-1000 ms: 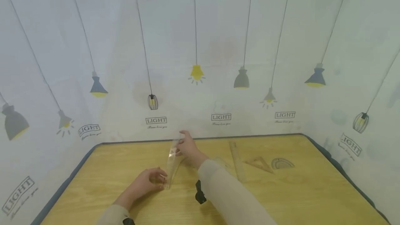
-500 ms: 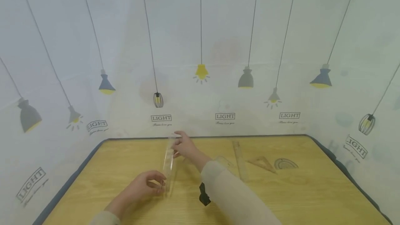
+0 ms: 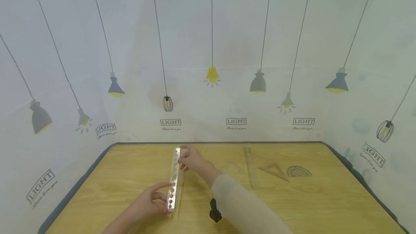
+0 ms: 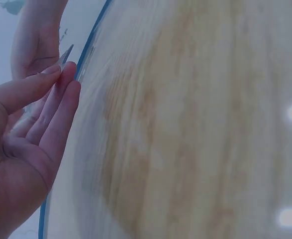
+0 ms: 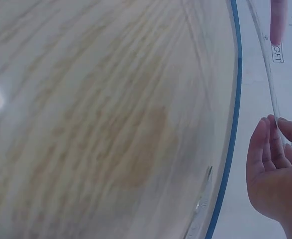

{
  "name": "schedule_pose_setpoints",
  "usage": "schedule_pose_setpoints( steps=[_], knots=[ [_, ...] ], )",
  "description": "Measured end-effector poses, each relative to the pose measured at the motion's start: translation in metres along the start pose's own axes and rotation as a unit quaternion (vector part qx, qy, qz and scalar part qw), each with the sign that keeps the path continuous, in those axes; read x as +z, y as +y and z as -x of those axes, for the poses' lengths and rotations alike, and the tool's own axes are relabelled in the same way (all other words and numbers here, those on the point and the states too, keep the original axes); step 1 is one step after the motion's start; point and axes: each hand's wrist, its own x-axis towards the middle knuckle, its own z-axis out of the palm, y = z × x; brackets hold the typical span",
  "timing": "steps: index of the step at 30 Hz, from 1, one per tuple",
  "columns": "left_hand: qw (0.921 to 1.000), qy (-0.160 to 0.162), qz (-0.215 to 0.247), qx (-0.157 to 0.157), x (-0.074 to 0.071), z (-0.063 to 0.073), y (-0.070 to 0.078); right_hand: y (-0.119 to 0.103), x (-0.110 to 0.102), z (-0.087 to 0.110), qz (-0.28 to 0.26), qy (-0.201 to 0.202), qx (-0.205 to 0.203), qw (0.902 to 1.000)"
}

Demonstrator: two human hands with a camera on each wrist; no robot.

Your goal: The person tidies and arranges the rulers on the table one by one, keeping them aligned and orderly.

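A clear ruler (image 3: 175,178) with a row of shaped cut-outs points lengthwise away from me in the head view. My left hand (image 3: 151,200) pinches its near end, and the thumb meets the fingers there in the left wrist view. At the far end, my right hand (image 3: 193,160) pinches the ruler's right edge between thumb and fingers. From the right wrist, the ruler (image 5: 266,62) appears edge-on as a thin strip running up from the right hand (image 5: 275,172). Its flat face shows toward the head camera, and it is held above the table.
Right of my hands on the wooden table (image 3: 312,201) lie a clear set square (image 3: 231,165), another clear ruler (image 3: 251,169), an orange-tinted set square (image 3: 275,170) and a protractor (image 3: 299,171). Behind stands a white backdrop (image 3: 195,46) printed with lamps, close along the table's dark edge.
The ruler has tilted so its face and cut-outs now show plainly, and its near end has come toward me. Both hands have moved slightly nearer with it. The head view has shifted left.
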Motion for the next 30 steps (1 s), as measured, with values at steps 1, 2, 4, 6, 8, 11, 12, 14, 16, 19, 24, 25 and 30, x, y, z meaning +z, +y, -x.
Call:
schedule_pose_setpoints(
  steps=[1, 2, 4, 6, 8, 11, 12, 14, 16, 19, 24, 25, 30],
  knots=[
    [1.0000, -0.003, 0.006, -0.005, 0.000, 0.002, 0.000, 0.001, 0.000, 0.002, 0.005, 0.001, -0.001, 1.0000],
    [0.9999, -0.004, 0.008, -0.012, 0.001, 0.004, 0.001, 0.001, 0.000, 0.004, 0.006, 0.003, 0.000, 1.0000],
    [0.9994, 0.003, 0.005, -0.034, 0.003, 0.009, 0.001, 0.002, 0.001, 0.008, 0.011, 0.009, -0.001, 0.9999],
    [0.9987, 0.010, -0.009, -0.050, 0.006, 0.012, 0.001, 0.004, 0.001, 0.010, 0.018, 0.015, -0.001, 0.9997],
    [0.9977, 0.013, -0.032, -0.058, 0.009, 0.016, 0.000, 0.006, 0.001, 0.013, 0.018, 0.014, 0.000, 0.9997],
    [0.9969, 0.006, -0.039, -0.067, 0.010, 0.023, -0.002, 0.007, 0.002, 0.016, 0.026, 0.004, 0.000, 0.9996],
    [0.9965, 0.005, -0.042, -0.072, 0.010, 0.025, -0.002, 0.007, 0.003, 0.017, 0.027, 0.000, 0.000, 0.9996],
    [0.9959, -0.005, -0.041, -0.080, 0.009, 0.029, -0.002, 0.008, 0.003, 0.020, 0.037, -0.005, 0.003, 0.9993],
    [0.9953, -0.014, -0.043, -0.086, 0.007, 0.031, -0.001, 0.010, 0.004, 0.021, 0.046, -0.002, 0.005, 0.9989],
    [0.9932, -0.021, -0.067, -0.093, 0.005, 0.033, 0.000, 0.014, 0.005, 0.022, 0.060, 0.006, 0.009, 0.9982],
    [0.9867, -0.011, -0.101, -0.126, 0.003, 0.036, 0.000, 0.021, 0.011, 0.022, 0.068, 0.020, 0.022, 0.9972],
    [0.9861, -0.013, -0.107, -0.126, 0.003, 0.037, 0.000, 0.021, 0.012, 0.022, 0.069, 0.026, 0.025, 0.9970],
    [0.9835, -0.024, -0.135, -0.118, -0.001, 0.043, 0.001, 0.022, 0.022, 0.019, 0.071, 0.037, 0.020, 0.9966]
  ],
)
